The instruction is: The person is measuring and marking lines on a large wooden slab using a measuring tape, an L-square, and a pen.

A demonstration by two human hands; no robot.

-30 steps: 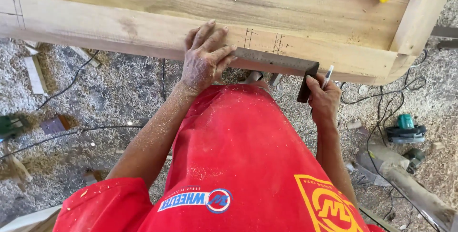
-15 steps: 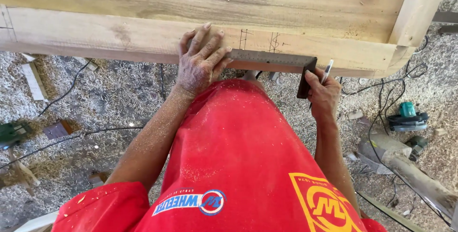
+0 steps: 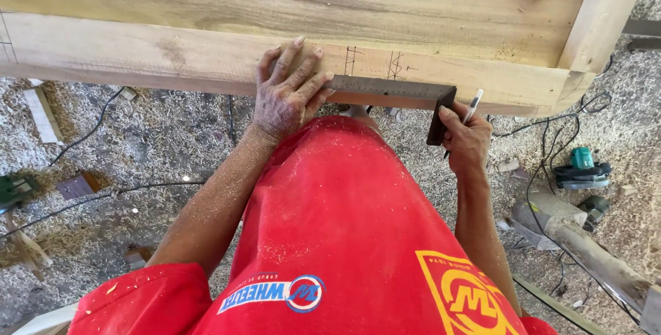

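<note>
Try square (image 3: 392, 87) lay flat on the beam's (image 3: 172, 56) front edge, long axis running 9-to-3. Left hand (image 3: 286, 90), fingers spread, pressed its blade end. Right hand (image 3: 465, 139) at 3 o'clock gripped the dark stock plus a pen (image 3: 473, 106).

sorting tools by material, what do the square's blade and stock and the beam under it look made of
Square blade: looks like bare steel, grey, thin and flat with a dull sheen. Its stock: dark, matte, possibly wood or coated metal; hard to tell. Beam: unfinished pale timber, with visible grain, rough face and pencil marks.
</note>
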